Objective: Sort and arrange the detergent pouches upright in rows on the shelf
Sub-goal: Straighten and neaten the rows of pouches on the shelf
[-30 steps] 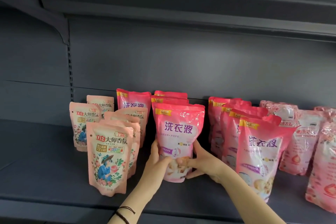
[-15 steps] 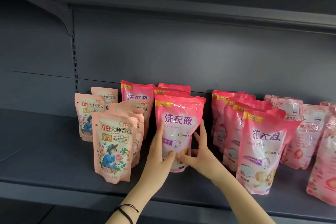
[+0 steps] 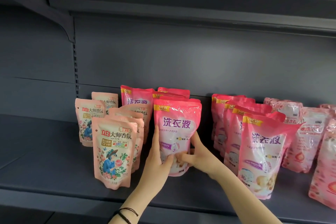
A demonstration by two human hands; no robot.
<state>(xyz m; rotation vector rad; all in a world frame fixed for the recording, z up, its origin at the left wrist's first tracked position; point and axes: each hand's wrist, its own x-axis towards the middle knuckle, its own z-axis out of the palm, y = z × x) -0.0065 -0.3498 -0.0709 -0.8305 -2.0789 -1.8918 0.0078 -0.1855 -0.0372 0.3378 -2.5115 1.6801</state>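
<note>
A bright pink detergent pouch (image 3: 177, 123) with purple lettering stands upright at the front of the middle row on the dark shelf (image 3: 45, 169). My left hand (image 3: 158, 158) grips its left edge, thumb across the lower front. My right hand (image 3: 196, 154) grips its right edge, thumb meeting the left one. More pink pouches of the same kind (image 3: 136, 96) stand behind it. To the left is a group of pale peach pouches (image 3: 113, 151) with a flower picture. To the right another row of bright pink pouches (image 3: 261, 154) leans slightly.
Lighter pink patterned pouches (image 3: 305, 138) stand at the far right, running out of view. The shelf's front lip (image 3: 72, 198) runs along the bottom. A bracket (image 3: 69, 29) and the upper shelf hang overhead. Bare shelf surface lies at the far left.
Both hands have slid higher along the sides of the front pink pouch and pushed it back against the row; it stands straighter. The view has shifted slightly.
</note>
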